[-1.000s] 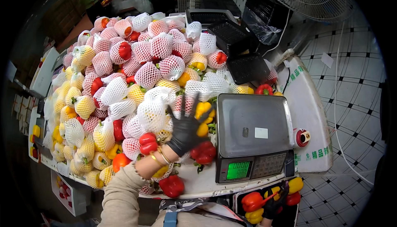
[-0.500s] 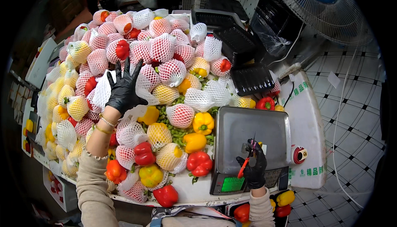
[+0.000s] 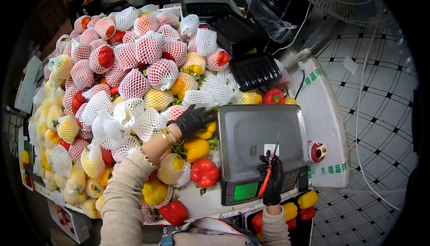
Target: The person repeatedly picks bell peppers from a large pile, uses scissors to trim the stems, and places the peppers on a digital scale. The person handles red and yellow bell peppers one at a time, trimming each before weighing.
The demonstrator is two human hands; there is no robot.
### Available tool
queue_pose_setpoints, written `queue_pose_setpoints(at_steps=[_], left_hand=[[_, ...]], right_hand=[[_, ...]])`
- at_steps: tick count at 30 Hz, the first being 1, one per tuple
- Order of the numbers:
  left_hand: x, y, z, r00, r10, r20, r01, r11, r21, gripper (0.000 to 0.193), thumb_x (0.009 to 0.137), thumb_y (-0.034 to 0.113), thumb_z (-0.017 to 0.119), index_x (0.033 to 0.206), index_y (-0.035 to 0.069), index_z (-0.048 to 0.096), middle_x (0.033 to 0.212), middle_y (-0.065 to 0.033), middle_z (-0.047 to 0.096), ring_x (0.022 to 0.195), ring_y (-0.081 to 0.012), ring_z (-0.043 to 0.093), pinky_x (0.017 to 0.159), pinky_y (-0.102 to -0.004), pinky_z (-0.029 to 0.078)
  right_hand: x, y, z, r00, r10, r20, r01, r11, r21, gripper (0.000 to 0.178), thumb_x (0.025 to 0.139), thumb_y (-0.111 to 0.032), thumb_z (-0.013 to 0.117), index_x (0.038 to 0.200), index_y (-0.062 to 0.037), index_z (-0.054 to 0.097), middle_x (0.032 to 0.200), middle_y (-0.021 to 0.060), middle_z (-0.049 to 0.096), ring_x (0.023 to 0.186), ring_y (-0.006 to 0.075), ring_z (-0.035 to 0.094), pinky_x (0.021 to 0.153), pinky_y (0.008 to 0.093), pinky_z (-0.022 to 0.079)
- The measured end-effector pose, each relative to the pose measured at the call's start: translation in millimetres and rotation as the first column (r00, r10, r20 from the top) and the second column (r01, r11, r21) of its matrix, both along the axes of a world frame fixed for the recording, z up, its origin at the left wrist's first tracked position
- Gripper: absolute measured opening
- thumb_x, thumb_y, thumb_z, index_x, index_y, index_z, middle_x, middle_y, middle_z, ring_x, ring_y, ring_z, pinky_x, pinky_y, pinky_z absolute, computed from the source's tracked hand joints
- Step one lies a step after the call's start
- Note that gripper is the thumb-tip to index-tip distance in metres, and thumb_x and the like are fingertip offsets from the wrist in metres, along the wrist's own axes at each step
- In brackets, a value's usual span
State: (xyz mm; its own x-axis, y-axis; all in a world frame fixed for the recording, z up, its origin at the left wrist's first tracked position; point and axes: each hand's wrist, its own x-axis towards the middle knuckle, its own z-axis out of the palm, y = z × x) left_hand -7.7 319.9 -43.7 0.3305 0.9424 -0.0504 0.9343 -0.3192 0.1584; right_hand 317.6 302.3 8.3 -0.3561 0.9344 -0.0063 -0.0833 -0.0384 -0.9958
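Note:
My left hand [image 3: 192,121], in a black glove, reaches over a yellow bell pepper [image 3: 207,130] beside the scale. Its fingers are stretched out across the pepper's far side, apparently touching it and not closed round it. In my right hand [image 3: 272,176], also gloved in black, is a pair of orange-handled snips [image 3: 267,176], the thin blades pointing away from me over the scale's near right part. The scale [image 3: 260,129] has a bare metal pan and a lit green display. Just nearer lie another yellow pepper [image 3: 196,150] and a red bell pepper [image 3: 205,173].
A big heap of peppers in foam nets [image 3: 134,85] fills the left and far table. Black plastic trays [image 3: 255,70] lie beyond the scale. To its right are a red round object [image 3: 318,152] and a white wrapped block [image 3: 329,125]. A fan [image 3: 342,0] stands far right.
My left hand has moved right and nearer, from the white foam nets to the yellow pepper by the scale. The snips stay in my right hand, now more upright. The whole view has shifted slightly.

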Motion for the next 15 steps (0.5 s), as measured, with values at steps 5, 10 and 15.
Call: queue_pose_setpoints(at_steps=[5, 10, 15], left_hand=[[-13, -28, 15, 0.924, 0.168, 0.342, -0.143, 0.985, -0.096, 0.088, 0.054, 0.028, 0.076, 0.131, 0.013, 0.035, 0.11, -0.0102, 0.056, 0.101, -0.0276, 0.054, 0.092, -0.0424, 0.037], [10, -87, 85, 0.532, 0.392, 0.75, -0.096, 0.908, -0.407, 0.082, 0.063, 0.028, 0.079, 0.129, 0.002, 0.037, 0.113, -0.0127, 0.056, 0.1, -0.019, 0.054, 0.089, -0.0329, 0.041], [42, -142, 113, 0.11, 0.498, 0.86, -0.443, 0.8, -0.406, 0.038, 0.087, 0.031, 0.053, 0.106, -0.002, 0.056, 0.072, -0.0078, 0.061, 0.057, -0.0128, 0.054, 0.056, -0.0274, 0.044]], right_hand=[[-20, 2, 19, 0.991, 0.128, 0.029, -0.13, 0.99, 0.062, 0.059, 0.08, -0.021, 0.064, 0.128, -0.0004, 0.036, 0.116, 0.0154, 0.051, 0.086, 0.0144, 0.054, 0.077, 0.0264, 0.046], [-62, 16, 26, 0.892, 0.369, 0.26, -0.448, 0.796, 0.406, 0.102, 0.058, -0.029, 0.081, 0.137, -0.0056, 0.021, 0.132, 0.0116, 0.039, 0.112, 0.0226, 0.045, 0.09, 0.035, 0.038], [-122, -19, 47, 0.729, 0.617, -0.299, -0.665, 0.741, -0.092, 0.072, 0.076, -0.016, 0.069, 0.132, -0.0001, 0.026, 0.131, 0.0158, 0.033, 0.12, 0.0239, 0.036, 0.1, 0.0364, 0.03]])
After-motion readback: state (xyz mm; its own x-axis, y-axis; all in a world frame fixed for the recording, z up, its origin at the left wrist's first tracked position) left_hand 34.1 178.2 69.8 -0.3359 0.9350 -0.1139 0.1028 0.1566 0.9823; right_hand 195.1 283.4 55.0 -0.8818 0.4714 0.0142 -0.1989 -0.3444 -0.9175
